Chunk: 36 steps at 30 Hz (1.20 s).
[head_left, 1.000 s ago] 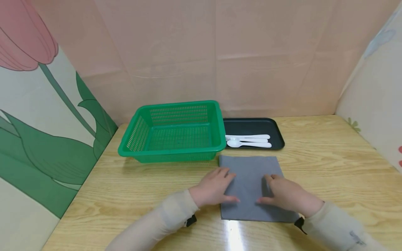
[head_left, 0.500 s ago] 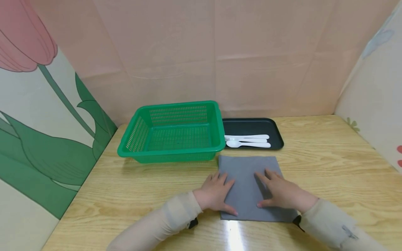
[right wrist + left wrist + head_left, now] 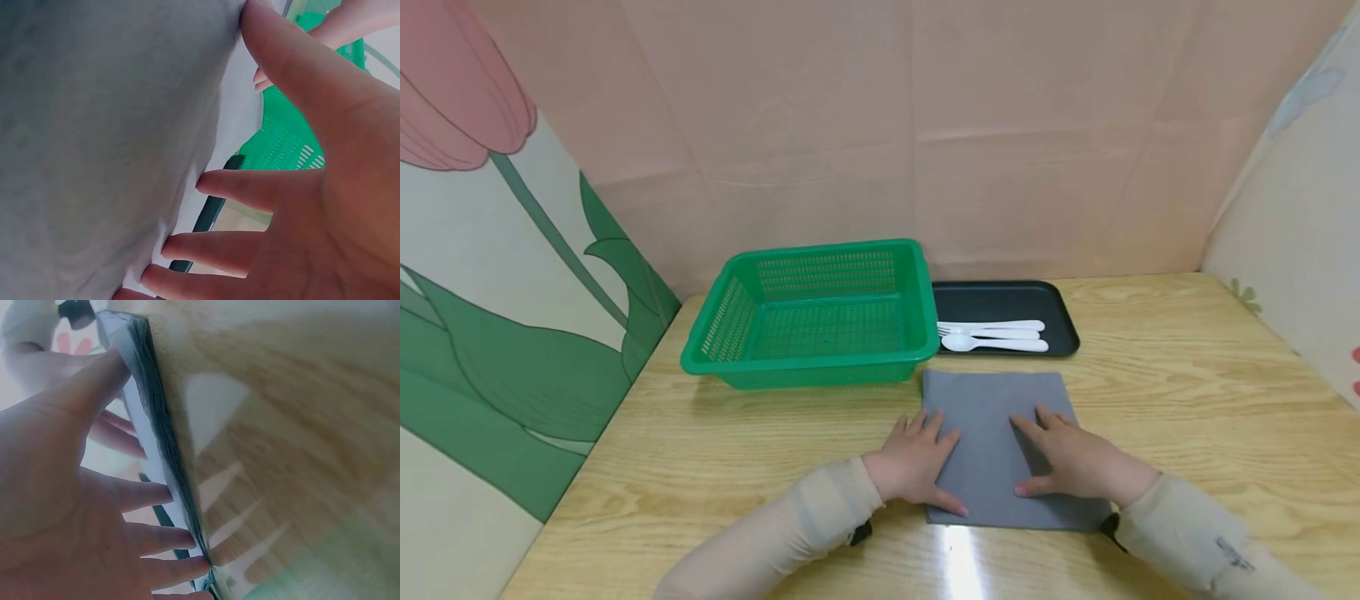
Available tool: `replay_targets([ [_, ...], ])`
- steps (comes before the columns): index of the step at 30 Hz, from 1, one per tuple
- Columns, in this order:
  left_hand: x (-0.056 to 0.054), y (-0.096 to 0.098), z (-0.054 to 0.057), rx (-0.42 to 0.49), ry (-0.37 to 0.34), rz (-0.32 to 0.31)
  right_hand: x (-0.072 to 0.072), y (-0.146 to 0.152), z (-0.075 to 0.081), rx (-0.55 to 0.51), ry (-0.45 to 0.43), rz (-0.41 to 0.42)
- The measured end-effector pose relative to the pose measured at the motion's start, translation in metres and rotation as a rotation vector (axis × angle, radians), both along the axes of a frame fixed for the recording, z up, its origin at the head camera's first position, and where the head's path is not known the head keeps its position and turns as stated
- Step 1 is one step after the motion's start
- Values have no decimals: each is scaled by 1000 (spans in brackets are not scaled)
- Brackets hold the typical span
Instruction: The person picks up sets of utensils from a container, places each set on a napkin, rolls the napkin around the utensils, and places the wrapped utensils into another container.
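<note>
Grey cloth [image 3: 987, 442], folded into a flat, roughly square stack; lies on the wood-grain table [image 3: 1210, 375], in front of the black tray [image 3: 1000, 300]. Several plies show along one side edge in the left wrist view.

Left hand [image 3: 916, 463]: palm down, fingers spread and nearly straight, thumb held well out from them. Fingertips and thumb lie at the cloth's left margin; the wrist is out over the table.

Right hand [image 3: 1078, 460]: fingers spread, thumb apart. Right wrist view: fingertips touch the cloth, its surface slightly creased near them. How hard either hand presses: cannot tell. A strip of cloth shows between the two hands.

Green basket [image 3: 820, 364]: perforated walls, beyond the cloth and to its left. Its near right corner sits close to the cloth's far left corner; contact cannot be told. Its right side hides the tray's left end.

On the tray, side by side, handles to the right: white spoon [image 3: 1000, 343], white fork [image 3: 1028, 335], and a third white utensil [image 3: 1007, 325], left tip hard to make out.

Both forearms in pale sleeves [image 3: 797, 529], a small black item at each cuff. Background: creased pink sheet [image 3: 1000, 125]; at left, a printed tulip [image 3: 460, 92].
</note>
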<state>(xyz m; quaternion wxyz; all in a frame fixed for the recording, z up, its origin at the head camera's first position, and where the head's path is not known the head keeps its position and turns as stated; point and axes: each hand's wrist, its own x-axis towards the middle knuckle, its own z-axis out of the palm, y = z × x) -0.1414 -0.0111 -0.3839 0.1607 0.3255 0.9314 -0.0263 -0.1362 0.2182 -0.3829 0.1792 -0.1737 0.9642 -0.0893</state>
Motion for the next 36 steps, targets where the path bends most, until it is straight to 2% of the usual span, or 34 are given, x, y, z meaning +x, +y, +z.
replay_targets([
  [13, -4, 0, -2, 4, 6, -13, 1, -1, -2, 28, 30, 1],
  [20, -11, -1, -1, 10, -29, -15, 6, -5, -2, 46, 94, 11],
  [26, -16, -2, -1, 14, -60, -19, 9, -9, -1, 74, 97, -9],
  [31, -18, -3, -1, 51, -82, -19, 12, -12, 0, 84, 93, -25],
  [36, -20, -4, -1, 82, -109, -8, 11, -12, 1, 95, 146, 3],
])
